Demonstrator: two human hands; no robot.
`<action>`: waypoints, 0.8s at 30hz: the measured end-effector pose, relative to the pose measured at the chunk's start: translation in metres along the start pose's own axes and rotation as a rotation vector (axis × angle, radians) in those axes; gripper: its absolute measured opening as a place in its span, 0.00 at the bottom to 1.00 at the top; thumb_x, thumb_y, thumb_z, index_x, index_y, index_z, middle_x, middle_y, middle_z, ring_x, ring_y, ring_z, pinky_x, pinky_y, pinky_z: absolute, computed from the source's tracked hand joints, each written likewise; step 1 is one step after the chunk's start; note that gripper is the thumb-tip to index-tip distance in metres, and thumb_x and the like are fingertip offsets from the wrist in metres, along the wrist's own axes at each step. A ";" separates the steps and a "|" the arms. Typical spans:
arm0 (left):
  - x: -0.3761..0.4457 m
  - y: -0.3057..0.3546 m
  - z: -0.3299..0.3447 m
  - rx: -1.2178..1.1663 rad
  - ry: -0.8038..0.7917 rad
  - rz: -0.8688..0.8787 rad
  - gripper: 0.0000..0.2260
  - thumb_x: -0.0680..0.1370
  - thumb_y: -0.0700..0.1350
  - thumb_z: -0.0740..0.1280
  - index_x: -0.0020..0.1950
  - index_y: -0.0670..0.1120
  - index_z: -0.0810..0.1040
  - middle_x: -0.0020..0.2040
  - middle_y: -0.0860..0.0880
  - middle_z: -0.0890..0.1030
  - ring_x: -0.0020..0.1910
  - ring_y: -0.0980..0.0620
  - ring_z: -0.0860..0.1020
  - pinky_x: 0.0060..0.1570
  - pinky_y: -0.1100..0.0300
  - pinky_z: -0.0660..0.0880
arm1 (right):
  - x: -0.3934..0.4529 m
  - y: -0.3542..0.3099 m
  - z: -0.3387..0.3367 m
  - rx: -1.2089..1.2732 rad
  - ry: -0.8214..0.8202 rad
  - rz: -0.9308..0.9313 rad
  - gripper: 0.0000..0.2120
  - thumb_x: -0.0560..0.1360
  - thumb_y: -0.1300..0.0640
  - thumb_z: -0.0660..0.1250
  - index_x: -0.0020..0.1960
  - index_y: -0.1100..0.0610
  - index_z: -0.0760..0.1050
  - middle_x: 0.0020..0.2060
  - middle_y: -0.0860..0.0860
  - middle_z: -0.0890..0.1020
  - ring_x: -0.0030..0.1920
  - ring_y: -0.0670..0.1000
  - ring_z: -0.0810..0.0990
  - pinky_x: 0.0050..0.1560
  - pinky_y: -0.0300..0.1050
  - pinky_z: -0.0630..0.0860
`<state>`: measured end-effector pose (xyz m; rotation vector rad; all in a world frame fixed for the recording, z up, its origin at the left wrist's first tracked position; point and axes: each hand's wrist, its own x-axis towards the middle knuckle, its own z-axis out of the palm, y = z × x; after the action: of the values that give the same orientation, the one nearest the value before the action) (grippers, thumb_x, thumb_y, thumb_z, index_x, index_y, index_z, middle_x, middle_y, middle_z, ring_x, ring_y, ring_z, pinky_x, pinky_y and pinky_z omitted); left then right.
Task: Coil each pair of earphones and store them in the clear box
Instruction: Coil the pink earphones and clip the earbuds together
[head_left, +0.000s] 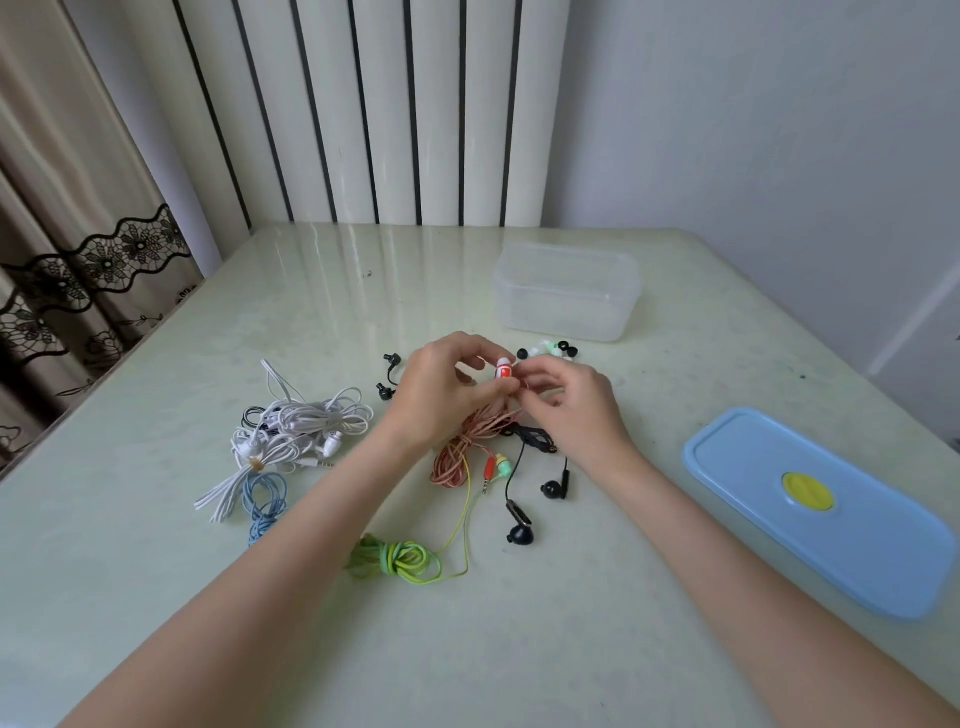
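Both hands are meeting over the middle of the table (156, 519), and the red earbud (504, 370) is sitting right between them, pinched at the fingertips. The left hand (441, 387) is curling its fingers around the earbud from its side, while the right hand (574, 402) is pinching the thin cord just beside the earbud, thumb against forefinger. From that pinch the red cord (462, 447) is hanging down and toward the person, its bundle lying lengthwise from the hands back toward the wrists, slightly under the left wrist. That bundle looks loose rather than neatly wound, so the coiling of this pair is, I judge, not finished.

The clear box (566, 299) is standing open beyond the hands, a little to the right, nearer the right hand than the left. Its blue lid (821, 509) is lying well off to the right of the right forearm. Both forearms are reaching forward and angling inward, wrists raised off the table. To the left of the left forearm are lying white earphones (296, 431); green earphones (400, 564) are lying between the forearms, black earphones (524, 514) beneath the right wrist.
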<state>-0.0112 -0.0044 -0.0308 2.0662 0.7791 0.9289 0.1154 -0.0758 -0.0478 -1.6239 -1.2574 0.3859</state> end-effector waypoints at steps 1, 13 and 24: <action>0.002 0.002 -0.003 -0.009 -0.012 -0.025 0.06 0.70 0.43 0.73 0.46 0.49 0.80 0.37 0.61 0.77 0.36 0.62 0.74 0.38 0.69 0.70 | 0.002 -0.003 -0.001 -0.024 0.042 -0.033 0.05 0.71 0.64 0.68 0.46 0.58 0.80 0.34 0.43 0.79 0.36 0.37 0.78 0.41 0.33 0.75; 0.010 0.054 -0.041 -0.212 -0.175 -0.063 0.13 0.73 0.40 0.70 0.56 0.45 0.76 0.43 0.50 0.80 0.39 0.53 0.78 0.41 0.65 0.76 | 0.035 -0.095 -0.050 0.331 0.032 -0.140 0.06 0.72 0.68 0.66 0.43 0.59 0.78 0.36 0.54 0.82 0.30 0.47 0.80 0.36 0.38 0.79; 0.053 0.077 -0.015 -0.767 0.026 -0.275 0.03 0.75 0.36 0.67 0.48 0.38 0.76 0.41 0.46 0.77 0.36 0.54 0.78 0.41 0.66 0.79 | 0.050 -0.074 -0.064 -0.042 -0.089 0.081 0.12 0.67 0.65 0.72 0.46 0.54 0.75 0.37 0.55 0.83 0.27 0.44 0.78 0.29 0.35 0.73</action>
<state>0.0234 -0.0018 0.0570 1.2497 0.5731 0.9116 0.1429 -0.0688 0.0585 -1.7133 -1.2763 0.4898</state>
